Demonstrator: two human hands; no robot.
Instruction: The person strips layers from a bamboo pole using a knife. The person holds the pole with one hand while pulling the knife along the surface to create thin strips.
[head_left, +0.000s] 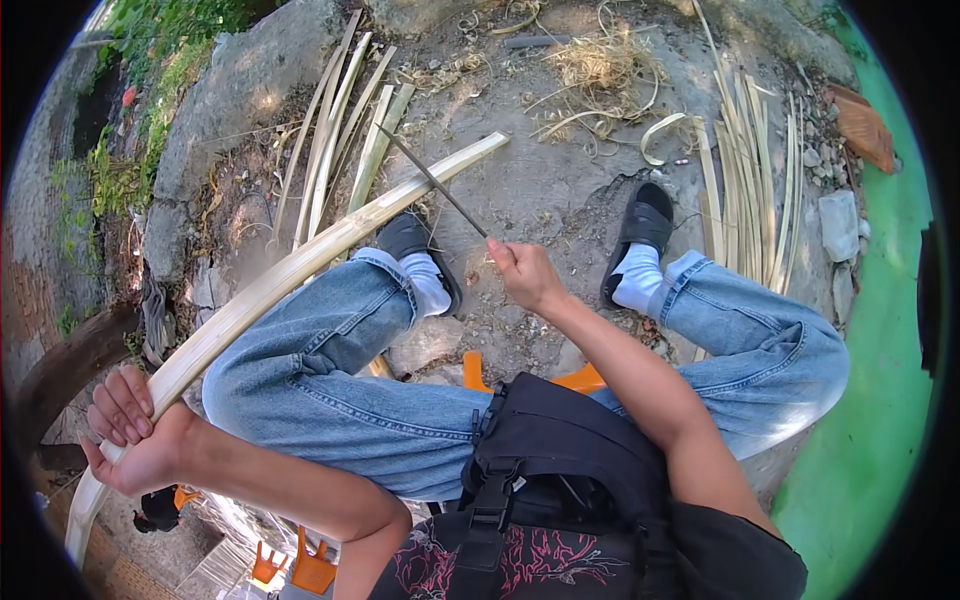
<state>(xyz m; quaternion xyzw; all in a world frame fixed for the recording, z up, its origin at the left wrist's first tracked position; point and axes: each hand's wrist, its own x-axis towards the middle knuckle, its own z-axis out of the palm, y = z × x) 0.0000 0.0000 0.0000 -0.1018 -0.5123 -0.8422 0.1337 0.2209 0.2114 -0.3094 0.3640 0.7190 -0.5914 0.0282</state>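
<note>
Watching from afar, I see the left hand (158, 450) at eight o'clock, fingers wrapped around a long pale strip (285, 268), and the right hand (527, 275), just off centre toward two o'clock, closed on the near end of a thin dark blade (460, 208). The strip runs from eight o'clock up to twelve, and the blade crosses it toward that far end. I judge the step in hand to be blade work on the strip; the next move calls for a firm left hold and a steady blade angle. Beyond lie split strips (745, 180) at two o'clock and curled shavings (605, 70) at one. I cannot tell whether the blade touches or hovers, nor which way its edge faces; the strip's near end meets the dark rim, and a black bag (570, 430) at five partly hides an orange object (475, 372)
</note>
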